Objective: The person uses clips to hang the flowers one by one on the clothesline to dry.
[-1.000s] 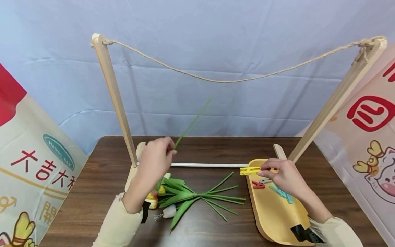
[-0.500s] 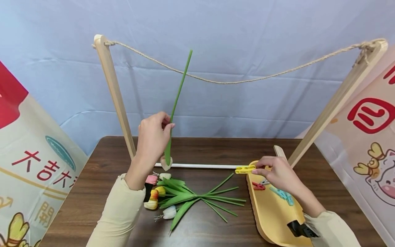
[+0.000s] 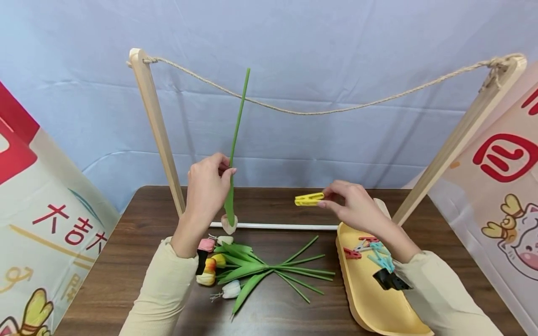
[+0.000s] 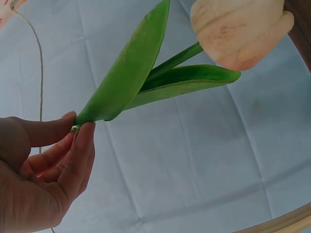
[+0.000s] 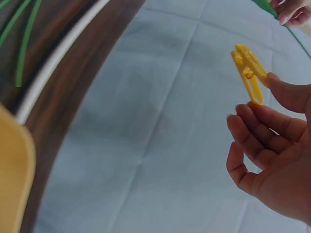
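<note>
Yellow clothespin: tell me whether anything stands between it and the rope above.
Nothing visible does. In the head view, the gap between the yellow clothespin, pinched by the right hand, and the rope shows only backdrop and tabletop. The tulip in the left hand is off to the left.

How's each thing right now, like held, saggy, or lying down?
Left hand: pinching the pale tulip
Pale tulip: upside down
Right hand: pinching the yellow clothespin
Yellow clothespin: off the rope
Rope: sagging, fastened at both ends
Other tulips: lying on the table
Tray: holding clothespins
</note>
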Motion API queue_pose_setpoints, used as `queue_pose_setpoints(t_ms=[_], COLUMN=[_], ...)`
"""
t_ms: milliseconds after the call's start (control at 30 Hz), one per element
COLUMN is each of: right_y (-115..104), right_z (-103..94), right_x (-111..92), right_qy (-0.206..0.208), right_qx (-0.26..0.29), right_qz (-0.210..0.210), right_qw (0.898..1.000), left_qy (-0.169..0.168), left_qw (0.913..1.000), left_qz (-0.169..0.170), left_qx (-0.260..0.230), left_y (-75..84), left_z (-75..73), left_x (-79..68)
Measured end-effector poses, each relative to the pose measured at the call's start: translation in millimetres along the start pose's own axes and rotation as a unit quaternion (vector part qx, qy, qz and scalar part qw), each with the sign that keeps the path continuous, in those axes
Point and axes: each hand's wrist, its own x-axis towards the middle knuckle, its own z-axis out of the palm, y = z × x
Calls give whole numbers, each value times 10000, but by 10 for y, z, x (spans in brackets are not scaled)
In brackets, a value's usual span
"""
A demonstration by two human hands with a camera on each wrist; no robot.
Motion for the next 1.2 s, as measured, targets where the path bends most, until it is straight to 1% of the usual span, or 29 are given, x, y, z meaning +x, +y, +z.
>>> queue_pose_setpoints(t_ms=[133,367,467,667,833,933,1067,1133,1200], right_y=[-138,-470,-613,-874,-1055,-1112,-1125,-1115,-1105], right_z=[-68,-277,-365,-506,-563,-561,-541,-532,-521], right_x=[233,655,826,1112,1284,1366,1454,1488,1509], right_qy=[168,535,708,1097,1476,1737,2164,2283,2252], right_qx=[65,49,-6,-136,-48,-13,54,43,24], right_qz=[-377,-756,-838,-734,-528,-499,-512,-475,-318], right_qw=[9991,9957,9940,9912,9876,9835,9750,9724,9738], left_qy=[-25,10,-2,-33,9,14,1,6,24], left_qw=[10000,10000,10000,10000,10000,10000,10000,10000,10000], left_qz=[-51,-33,-7,-62,-34,-28,-36,-24,-12], left_qx=[-37,-5,-9,-13,-9,0,6,8,16], left_y=[-15,-27,-23,-17,-33,-43,-49,-51,-55], left_z=[13,15,10,10,14,18,17,15,12], left_x=[-8,-6,1,3,-8,-16,-23,-24,-24])
